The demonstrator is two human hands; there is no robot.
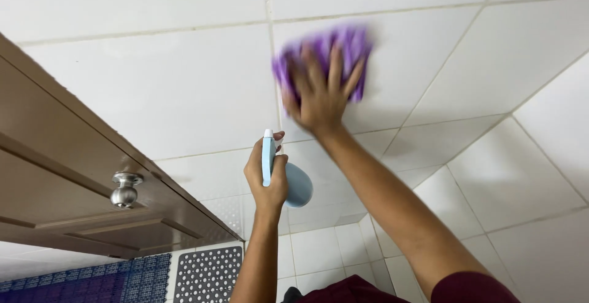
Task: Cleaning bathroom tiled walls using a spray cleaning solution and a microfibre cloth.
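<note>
My right hand (319, 91) presses a purple cloth (346, 48) flat against the white tiled wall (184, 88), fingers spread over it; the cloth is blurred. My left hand (267, 177) is lower and closer to me, wrapped around a light blue spray bottle (294, 183) with a white nozzle at its top. The bottle is held just off the wall, below the cloth.
A brown wooden door (61, 180) with a round metal knob (126, 191) stands at the left. On the floor below lie a blue perforated mat (92, 284) and a grey perforated mat (208, 275). A second tiled wall meets this one in a corner at the right.
</note>
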